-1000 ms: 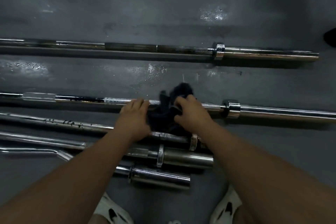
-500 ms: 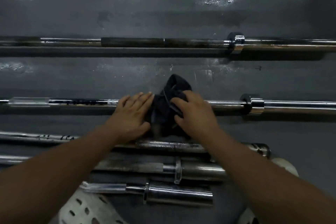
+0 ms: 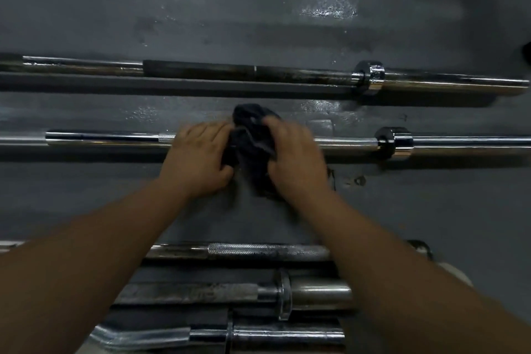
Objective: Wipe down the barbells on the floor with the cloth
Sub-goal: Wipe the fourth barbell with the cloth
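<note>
A dark cloth (image 3: 250,144) is bunched over the shaft of the middle chrome barbell (image 3: 109,138), which runs left to right across the grey floor. My left hand (image 3: 198,158) lies over the bar at the cloth's left edge, its fingers curled over the shaft and its thumb against the cloth. My right hand (image 3: 296,158) grips the cloth from the right and covers the bar there. The bar's collar (image 3: 393,142) and sleeve stick out to the right. A second long barbell (image 3: 201,69) lies parallel farther away.
Three shorter bars lie close to me: a knurled bar (image 3: 258,250), a thick dull bar with a collar (image 3: 284,293) and a bent chrome bar (image 3: 172,335). The grey floor (image 3: 258,3) has wet shiny patches. My forearms hide parts of the near bars.
Both hands with the cloth have stayed on the middle bar. The view has tilted, so the near bars appear lower in frame and the bar's collar farther from my right hand.
</note>
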A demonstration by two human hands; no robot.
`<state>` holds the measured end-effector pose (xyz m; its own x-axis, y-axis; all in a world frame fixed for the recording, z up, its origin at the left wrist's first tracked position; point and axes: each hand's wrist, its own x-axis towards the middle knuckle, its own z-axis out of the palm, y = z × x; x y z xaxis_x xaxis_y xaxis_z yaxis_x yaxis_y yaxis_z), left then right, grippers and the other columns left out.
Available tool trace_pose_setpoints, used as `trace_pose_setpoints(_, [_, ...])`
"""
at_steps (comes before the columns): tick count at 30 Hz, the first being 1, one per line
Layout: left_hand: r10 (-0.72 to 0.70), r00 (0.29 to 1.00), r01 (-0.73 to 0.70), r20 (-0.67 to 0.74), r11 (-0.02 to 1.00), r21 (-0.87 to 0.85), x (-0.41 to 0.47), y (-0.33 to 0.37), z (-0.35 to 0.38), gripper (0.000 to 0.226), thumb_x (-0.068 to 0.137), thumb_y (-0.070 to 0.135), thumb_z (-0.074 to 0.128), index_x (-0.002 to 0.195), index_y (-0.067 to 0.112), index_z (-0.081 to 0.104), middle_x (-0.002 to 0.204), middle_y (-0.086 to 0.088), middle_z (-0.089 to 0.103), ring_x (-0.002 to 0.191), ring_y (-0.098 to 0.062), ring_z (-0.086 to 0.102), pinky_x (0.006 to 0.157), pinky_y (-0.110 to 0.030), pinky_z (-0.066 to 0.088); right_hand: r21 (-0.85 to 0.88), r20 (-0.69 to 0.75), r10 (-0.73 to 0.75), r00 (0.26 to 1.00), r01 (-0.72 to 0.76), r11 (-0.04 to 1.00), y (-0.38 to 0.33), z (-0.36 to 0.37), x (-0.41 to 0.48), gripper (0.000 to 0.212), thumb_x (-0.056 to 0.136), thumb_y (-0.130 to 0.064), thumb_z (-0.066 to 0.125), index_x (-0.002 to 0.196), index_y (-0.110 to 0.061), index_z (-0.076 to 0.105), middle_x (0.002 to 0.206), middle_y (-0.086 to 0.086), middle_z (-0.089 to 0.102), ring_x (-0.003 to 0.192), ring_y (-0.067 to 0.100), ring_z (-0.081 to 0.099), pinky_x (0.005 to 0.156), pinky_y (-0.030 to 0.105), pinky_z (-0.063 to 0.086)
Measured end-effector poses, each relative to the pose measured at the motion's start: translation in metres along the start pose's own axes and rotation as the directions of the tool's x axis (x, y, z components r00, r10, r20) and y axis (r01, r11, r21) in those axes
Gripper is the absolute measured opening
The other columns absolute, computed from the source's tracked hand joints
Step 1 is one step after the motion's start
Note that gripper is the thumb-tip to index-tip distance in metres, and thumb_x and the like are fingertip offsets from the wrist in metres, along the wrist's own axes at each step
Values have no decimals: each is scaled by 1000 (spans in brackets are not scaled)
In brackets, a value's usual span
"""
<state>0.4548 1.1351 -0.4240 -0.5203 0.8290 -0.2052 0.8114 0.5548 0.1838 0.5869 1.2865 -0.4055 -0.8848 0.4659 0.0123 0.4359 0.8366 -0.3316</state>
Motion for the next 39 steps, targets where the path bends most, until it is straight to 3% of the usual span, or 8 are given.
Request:
trace_pose_setpoints(7, [-66,998,66,12,998,-23,-27,27,3,88,63,52,43,138,8,47,140,-15,52,129,-32,47,112,-45,24,-7,-47,663,747,-664,748,50,-31,-28,55,87,-10,53,137,-33,57,146,11,37,127,38,37,99,46,42])
trace_pose_setpoints(13, [-80,979,83,186,996,-10,-65,38,-1,101,69,52,41,157,11,13,165,-9,9,152,-26,8,122,-44,7,118,269,212,940,-251,961,-21,-33,-17,46,84,-11,54,124,-30,66,128,10,49,113,35,51,95,41,48])
trace_pose_setpoints(19, [-143,957,173,250,980,-100,-102,63,1,97,75,54,32,158,18,-2,165,-4,-12,152,-23,-9,124,-39,3,106,45,716,696,-716,690,51,-63,-81,51,89,-18,55,140,-24,51,142,19,35,119,42,47,101,42,42])
trace_pose_setpoints(25, [-192,927,206,323,979,-10,-112,76,-8,96,71,60,22,155,14,18,165,-11,8,152,-27,7,122,-43,13,308,356,281,891,-396,865,-25,-51,-81,36,84,-15,59,119,-25,64,123,12,51,104,36,60,89,36,48])
trace_pose_setpoints(30, [-193,896,198,400,980,29,-101,78,-16,88,88,59,38,159,20,2,166,-6,-7,152,-25,-4,123,-42,4,349,-20,668,744,-620,702,59,-72,-83,40,90,-25,58,130,-21,57,136,16,42,119,38,49,96,40,45])
trace_pose_setpoints(32, [-214,898,207,385,976,62,-104,87,-9,93,91,59,43,158,19,-8,164,-7,-18,151,-27,-13,123,-43,1,201,76,713,697,-711,674,68,-63,-99,60,89,-49,59,140,-22,44,147,19,26,129,43,38,99,47,44])
trace_pose_setpoints(35, [-260,901,249,348,965,78,-106,89,4,104,78,71,28,156,19,-15,161,-7,-27,149,-28,-21,123,-44,-2,-46,228,509,830,-512,857,29,-42,-98,75,78,-68,65,135,-28,40,146,14,20,124,39,41,90,47,48])
trace_pose_setpoints(39, [-209,934,194,291,978,80,-103,74,10,104,68,69,16,156,21,-15,160,-3,-27,150,-26,-19,122,-46,-2,237,272,231,934,-298,925,4,-48,-60,28,89,-26,64,116,-24,59,125,10,40,101,35,60,76,36,45])
